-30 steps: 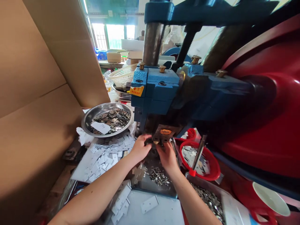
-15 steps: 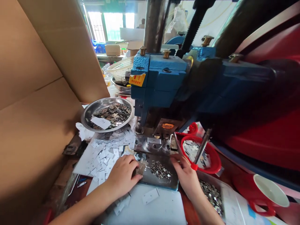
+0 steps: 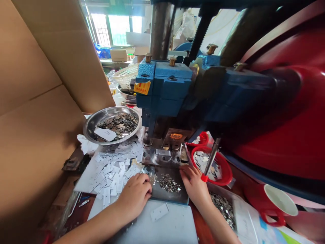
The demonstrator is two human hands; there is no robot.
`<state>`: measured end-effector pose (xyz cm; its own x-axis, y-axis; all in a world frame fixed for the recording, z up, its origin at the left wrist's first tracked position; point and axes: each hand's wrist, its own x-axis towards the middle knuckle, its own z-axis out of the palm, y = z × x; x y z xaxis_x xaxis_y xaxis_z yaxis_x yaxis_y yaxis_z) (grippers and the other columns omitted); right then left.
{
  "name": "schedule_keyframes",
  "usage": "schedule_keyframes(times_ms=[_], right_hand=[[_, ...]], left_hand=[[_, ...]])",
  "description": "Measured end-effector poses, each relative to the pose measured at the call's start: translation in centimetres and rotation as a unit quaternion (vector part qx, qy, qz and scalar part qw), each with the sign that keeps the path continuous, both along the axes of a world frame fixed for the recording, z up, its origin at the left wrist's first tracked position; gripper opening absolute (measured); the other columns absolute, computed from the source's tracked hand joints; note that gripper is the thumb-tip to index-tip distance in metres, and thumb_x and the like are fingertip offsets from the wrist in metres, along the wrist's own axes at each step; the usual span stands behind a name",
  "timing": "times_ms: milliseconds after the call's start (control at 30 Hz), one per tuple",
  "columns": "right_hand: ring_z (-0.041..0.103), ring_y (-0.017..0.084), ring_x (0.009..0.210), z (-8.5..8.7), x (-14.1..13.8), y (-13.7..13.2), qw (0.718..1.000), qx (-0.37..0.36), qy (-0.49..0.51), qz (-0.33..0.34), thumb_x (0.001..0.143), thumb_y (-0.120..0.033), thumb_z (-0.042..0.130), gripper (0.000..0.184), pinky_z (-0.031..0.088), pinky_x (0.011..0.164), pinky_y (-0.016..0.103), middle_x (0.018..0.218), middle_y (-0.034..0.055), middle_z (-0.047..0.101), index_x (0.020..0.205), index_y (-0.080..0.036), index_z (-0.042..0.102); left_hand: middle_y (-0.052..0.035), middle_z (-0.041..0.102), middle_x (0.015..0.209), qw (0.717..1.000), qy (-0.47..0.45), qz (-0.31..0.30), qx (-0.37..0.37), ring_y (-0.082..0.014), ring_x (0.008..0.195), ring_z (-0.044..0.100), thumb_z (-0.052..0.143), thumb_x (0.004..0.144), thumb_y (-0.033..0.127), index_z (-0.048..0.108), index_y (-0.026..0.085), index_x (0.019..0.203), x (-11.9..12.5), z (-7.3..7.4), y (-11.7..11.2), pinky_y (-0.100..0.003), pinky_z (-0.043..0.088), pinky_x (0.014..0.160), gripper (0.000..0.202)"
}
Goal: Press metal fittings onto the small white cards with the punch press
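My left hand is at the left edge of a dark metal plate, fingers curled and thumb drawn in; whatever it pinches is hidden. A small heap of shiny metal bits lies on that plate. My right hand rests at the plate's right edge, fingers stretched forward and holding nothing visible. Beyond both hands is the blue press, with a flat silvery metal piece lying on its die. Many flat punched metal pieces are spread left of my left hand.
A steel bowl of dark metal parts and a paper tag stands at left. To the right are a lever with a red collar, a red basket, a box of shiny scraps and a red mug. Cardboard walls the left side.
My left thumb has drawn in and the fingers have curled closer together. My right hand stays at the plate's edge. The whole view has shifted slightly.
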<state>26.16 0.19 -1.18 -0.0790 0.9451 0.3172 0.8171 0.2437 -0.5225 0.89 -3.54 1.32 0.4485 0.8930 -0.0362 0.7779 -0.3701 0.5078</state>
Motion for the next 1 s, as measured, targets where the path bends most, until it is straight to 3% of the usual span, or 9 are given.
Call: schedule_keyframes(times_ms=[133,233,433,567,700,867,1000], right_hand=[[0.059,0.023,0.093,-0.3,0.4,0.5,0.997,0.026,-0.079,-0.002,0.090,-0.031,0.043,0.025,0.047,0.085,0.039,0.097,0.0063,0.065,0.096,-0.020,0.065],[0.059,0.024,0.093,-0.9,0.7,0.6,0.992,0.044,-0.114,-0.013,0.090,-0.031,0.045,0.024,0.046,0.085,0.041,0.097,0.0059,0.066,0.098,-0.022,0.066],[0.059,0.022,0.087,-1.7,0.7,1.0,0.997,0.058,-0.046,0.023,0.092,-0.029,0.041,0.025,0.047,0.081,0.038,0.089,0.0060,0.064,0.087,-0.021,0.065],[0.058,0.021,0.080,-0.5,-0.6,1.5,0.997,0.079,0.016,0.015,0.091,-0.030,0.043,0.023,0.047,0.076,0.037,0.082,0.0053,0.062,0.080,-0.021,0.061],[0.056,0.021,0.085,1.5,-3.4,3.6,0.992,0.111,0.059,0.008,0.089,-0.031,0.048,0.018,0.046,0.077,0.035,0.089,0.0061,0.061,0.083,-0.021,0.062],[0.055,0.023,0.083,1.9,-6.2,6.2,0.994,0.108,0.025,-0.009,0.087,-0.029,0.049,0.021,0.046,0.074,0.035,0.084,0.0077,0.060,0.077,-0.019,0.063],[0.053,0.025,0.094,2.1,-6.2,5.5,0.991,0.116,-0.059,0.021,0.090,-0.029,0.046,0.024,0.044,0.083,0.040,0.085,0.0080,0.060,0.085,-0.021,0.068]], left_hand=[[-0.0004,0.056,0.101,1.000,0.014,0.006,0.005,-0.0216,0.095,0.050,0.064,0.078,0.012,0.059,0.022,0.088,0.1,0.0,-0.2,-0.038,0.041,0.084,0.015],[-0.0004,0.056,0.102,1.000,0.014,0.002,0.001,-0.0215,0.096,0.050,0.062,0.079,0.011,0.059,0.022,0.084,0.1,-0.2,-0.4,-0.038,0.040,0.085,0.012],[-0.0007,0.056,0.103,1.000,0.019,0.001,0.003,-0.0220,0.095,0.050,0.061,0.080,0.011,0.058,0.022,0.092,0.2,-0.3,-0.5,-0.038,0.040,0.085,0.017],[-0.0010,0.058,0.101,1.000,0.023,0.001,0.000,-0.0219,0.094,0.052,0.058,0.080,0.009,0.058,0.022,0.089,0.4,0.0,-0.5,-0.037,0.041,0.084,0.015],[-0.0009,0.062,0.090,0.999,0.010,-0.003,-0.043,-0.0212,0.089,0.056,0.054,0.082,0.010,0.061,0.022,0.086,0.5,0.4,-0.5,-0.035,0.044,0.079,0.015],[-0.0022,0.063,0.096,0.995,-0.087,0.027,-0.045,-0.0190,0.087,0.059,0.045,0.086,0.013,0.062,0.026,0.105,-0.3,1.5,0.5,-0.032,0.046,0.080,0.028],[-0.0019,0.065,0.094,0.975,-0.199,0.098,-0.026,-0.0185,0.088,0.060,0.046,0.086,0.018,0.065,0.024,0.094,-1.2,2.3,3.0,-0.030,0.047,0.079,0.022]])
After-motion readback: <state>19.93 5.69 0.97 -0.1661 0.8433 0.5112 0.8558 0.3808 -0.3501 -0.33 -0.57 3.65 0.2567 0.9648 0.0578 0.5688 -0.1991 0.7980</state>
